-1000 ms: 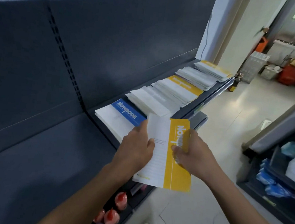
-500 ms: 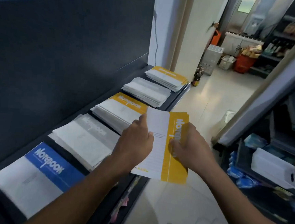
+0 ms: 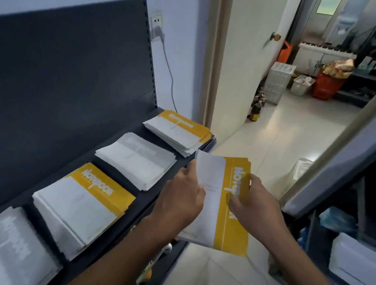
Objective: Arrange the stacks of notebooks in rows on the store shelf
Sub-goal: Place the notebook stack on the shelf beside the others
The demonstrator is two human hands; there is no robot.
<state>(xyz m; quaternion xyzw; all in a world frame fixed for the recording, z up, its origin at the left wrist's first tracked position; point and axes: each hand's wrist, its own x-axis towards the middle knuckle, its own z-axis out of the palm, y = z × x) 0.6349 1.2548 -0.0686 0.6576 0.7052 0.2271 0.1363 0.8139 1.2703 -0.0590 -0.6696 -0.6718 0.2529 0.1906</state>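
I hold a thin stack of yellow-and-white notebooks [image 3: 219, 204] in front of the dark shelf's front edge. My left hand [image 3: 180, 200] grips its white left side and my right hand [image 3: 251, 204] grips its yellow right side. On the dark shelf [image 3: 114, 165] a row of stacks lies side by side: a yellow stack [image 3: 179, 130] at the far end, then a grey-white stack [image 3: 135, 158], a yellow stack [image 3: 81, 203], and a grey-white stack [image 3: 4, 253] nearest me, cut off by the frame.
The shelf's dark back panel [image 3: 63, 74] rises behind the stacks. An aisle of pale floor [image 3: 285, 132] runs ahead past an open door [image 3: 246, 56]. A second shelving unit [image 3: 349, 179] with packaged goods stands close on my right. Crates and baskets sit far down the aisle.
My view has swung right along the shelf; the blue stack has left the frame and the far end of the row is now close. Both hands keep the same grip on the notebooks.
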